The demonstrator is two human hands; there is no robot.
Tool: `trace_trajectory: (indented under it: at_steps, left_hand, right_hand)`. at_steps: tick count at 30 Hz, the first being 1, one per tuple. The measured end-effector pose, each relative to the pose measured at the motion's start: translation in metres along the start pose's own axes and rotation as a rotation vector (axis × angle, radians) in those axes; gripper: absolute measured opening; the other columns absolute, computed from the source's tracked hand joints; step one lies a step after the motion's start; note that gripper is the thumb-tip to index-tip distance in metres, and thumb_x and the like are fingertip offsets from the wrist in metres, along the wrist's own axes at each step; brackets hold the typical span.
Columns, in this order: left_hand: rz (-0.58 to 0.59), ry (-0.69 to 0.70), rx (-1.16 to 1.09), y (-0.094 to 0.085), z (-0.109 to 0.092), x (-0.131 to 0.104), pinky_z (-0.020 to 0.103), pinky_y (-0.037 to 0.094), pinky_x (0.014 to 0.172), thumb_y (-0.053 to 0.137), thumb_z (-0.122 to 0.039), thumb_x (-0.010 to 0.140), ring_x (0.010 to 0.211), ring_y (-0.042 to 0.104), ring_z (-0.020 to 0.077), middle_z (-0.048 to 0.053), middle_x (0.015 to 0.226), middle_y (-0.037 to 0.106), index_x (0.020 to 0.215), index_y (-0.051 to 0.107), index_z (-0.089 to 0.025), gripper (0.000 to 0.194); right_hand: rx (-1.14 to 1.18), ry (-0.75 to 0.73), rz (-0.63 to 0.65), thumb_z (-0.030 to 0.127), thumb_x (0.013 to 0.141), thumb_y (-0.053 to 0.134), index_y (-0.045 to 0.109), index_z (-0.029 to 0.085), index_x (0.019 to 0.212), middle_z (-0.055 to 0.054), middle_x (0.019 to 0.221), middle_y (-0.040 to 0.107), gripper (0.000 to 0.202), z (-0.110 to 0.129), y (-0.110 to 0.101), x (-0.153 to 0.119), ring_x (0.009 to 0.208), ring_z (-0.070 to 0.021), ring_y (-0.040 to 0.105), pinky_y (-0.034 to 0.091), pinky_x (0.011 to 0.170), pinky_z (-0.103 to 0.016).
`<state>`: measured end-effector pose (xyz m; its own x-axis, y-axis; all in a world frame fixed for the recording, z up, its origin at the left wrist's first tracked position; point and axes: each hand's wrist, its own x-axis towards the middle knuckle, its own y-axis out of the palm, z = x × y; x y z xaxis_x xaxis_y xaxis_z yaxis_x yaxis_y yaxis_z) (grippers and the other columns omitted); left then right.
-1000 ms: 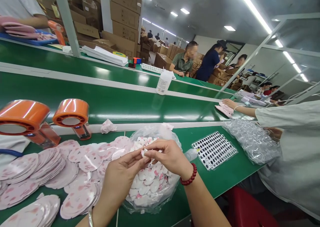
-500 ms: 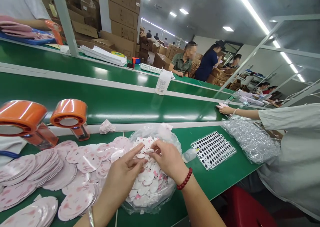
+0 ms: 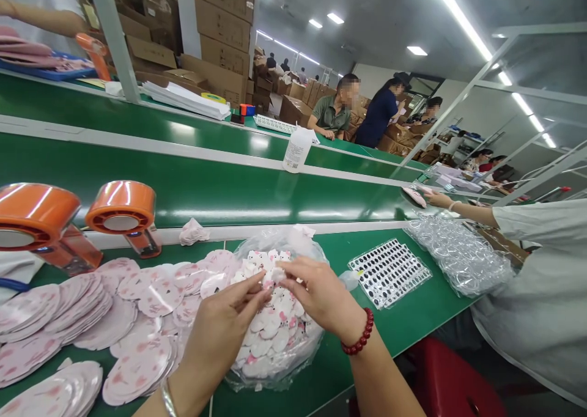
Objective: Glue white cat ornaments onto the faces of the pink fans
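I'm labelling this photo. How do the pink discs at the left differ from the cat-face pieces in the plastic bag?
Colour: the pink discs are pale pink with darker pink prints; the cat-face pieces are mostly white with black and pink marks.
Size: the pink discs look larger than the cat-face pieces.
Place: the pink discs lie overlapping on the green table; the cat-face pieces are heaped in the clear plastic bag.
Both look flat and printed.

Assembly workshop/factory: long green table [image 3: 385, 328] w/ bagged white pcs [image 3: 270, 337] & piled pink pcs [image 3: 153, 295], stacked cardboard boxes [image 3: 224, 22] behind, ceiling strip lights [image 3: 459, 16], several ppl [image 3: 330, 116] nearby.
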<state>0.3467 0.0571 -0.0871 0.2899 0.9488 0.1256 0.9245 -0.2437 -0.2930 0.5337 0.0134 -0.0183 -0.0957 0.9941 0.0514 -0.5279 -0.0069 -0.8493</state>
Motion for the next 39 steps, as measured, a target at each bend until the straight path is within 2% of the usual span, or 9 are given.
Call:
trace_trajectory:
  at_steps: [3,7,10,15,18,21,29,33,39]
  left_hand:
    - [-0.015,-0.062,0.022,-0.002,0.001,0.003,0.034,0.061,0.082,0.068,-0.053,0.081,0.080,0.077,0.0242,0.003,0.095,0.082,0.125,0.073,-0.024,0.053]
    - [0.012,-0.088,0.062,-0.005,-0.004,0.004,0.037,0.062,0.076,0.065,-0.053,0.077,0.077,0.077,0.0265,0.001,0.081,0.082,0.116,0.077,-0.025,0.050]
    - [0.005,-0.082,0.085,-0.004,-0.006,0.001,0.039,0.062,0.077,0.060,-0.056,0.076,0.079,0.077,0.0270,0.002,0.083,0.081,0.119,0.076,-0.025,0.055]
    - [0.020,-0.066,0.119,-0.002,-0.002,-0.001,0.039,0.061,0.078,0.057,-0.054,0.077,0.080,0.077,0.0263,0.005,0.089,0.081,0.119,0.075,-0.022,0.056]
    - [0.036,-0.059,0.127,-0.002,0.000,0.001,0.038,0.061,0.075,0.058,-0.053,0.079,0.079,0.076,0.0248,0.003,0.087,0.081,0.119,0.075,-0.023,0.053]
    - [0.040,-0.053,0.121,-0.002,0.000,0.002,0.035,0.061,0.070,0.058,-0.052,0.080,0.076,0.075,0.0233,0.001,0.084,0.080,0.120,0.074,-0.024,0.051]
    - [-0.051,0.028,0.092,0.000,0.000,0.002,0.034,0.063,0.066,0.067,-0.049,0.078,0.069,0.075,0.0223,0.002,0.082,0.079,0.111,0.075,-0.024,0.042]
    - [-0.129,0.108,0.047,-0.001,0.004,0.003,0.033,0.064,0.072,0.067,-0.052,0.081,0.075,0.075,0.0208,0.004,0.095,0.079,0.105,0.075,-0.025,0.038]
    - [-0.216,0.178,0.039,-0.002,0.004,-0.003,0.033,0.064,0.080,0.069,-0.055,0.083,0.078,0.075,0.0203,0.002,0.093,0.078,0.092,0.073,-0.027,0.030]
  right_hand:
    - [-0.121,0.157,-0.027,0.014,0.099,0.060,0.053,0.018,0.146,-0.012,0.121,0.069,0.048,-0.009,0.002,0.002,0.106,-0.0265,0.067,0.052,0.094,-0.041]
    - [-0.254,0.258,0.031,0.012,0.088,0.073,0.063,0.018,0.136,-0.016,0.124,0.068,0.050,-0.014,0.011,0.005,0.115,-0.0351,0.064,0.054,0.091,-0.045]
    - [-0.293,0.268,0.023,0.021,0.092,0.071,0.065,0.022,0.134,-0.013,0.121,0.067,0.043,-0.017,0.020,0.010,0.105,-0.0305,0.068,0.055,0.084,-0.040]
    - [-0.286,0.210,-0.019,0.031,0.098,0.066,0.071,0.029,0.122,-0.003,0.115,0.068,0.025,-0.019,0.031,0.018,0.096,-0.0207,0.069,0.054,0.077,-0.031]
    - [-0.278,0.138,-0.037,0.024,0.096,0.068,0.065,0.034,0.132,-0.001,0.129,0.064,0.037,-0.017,0.034,0.018,0.103,-0.0193,0.067,0.052,0.077,-0.028]
    - [-0.249,0.048,-0.023,0.022,0.095,0.071,0.067,0.038,0.128,0.001,0.125,0.066,0.037,-0.017,0.036,0.019,0.106,-0.0190,0.066,0.051,0.075,-0.027]
    - [-0.066,-0.083,-0.065,0.025,0.098,0.067,0.075,0.023,0.110,-0.004,0.110,0.073,0.014,-0.019,0.039,0.021,0.099,-0.0192,0.069,0.053,0.081,-0.029]
    - [0.078,-0.150,-0.089,0.022,0.100,0.063,0.076,0.019,0.104,-0.005,0.105,0.075,0.014,-0.012,0.039,0.018,0.100,-0.0178,0.069,0.052,0.091,-0.028]
    - [0.281,-0.109,-0.127,0.025,0.102,0.057,0.076,0.021,0.096,-0.001,0.090,0.076,0.021,-0.005,0.033,0.016,0.087,-0.0160,0.071,0.057,0.082,-0.026]
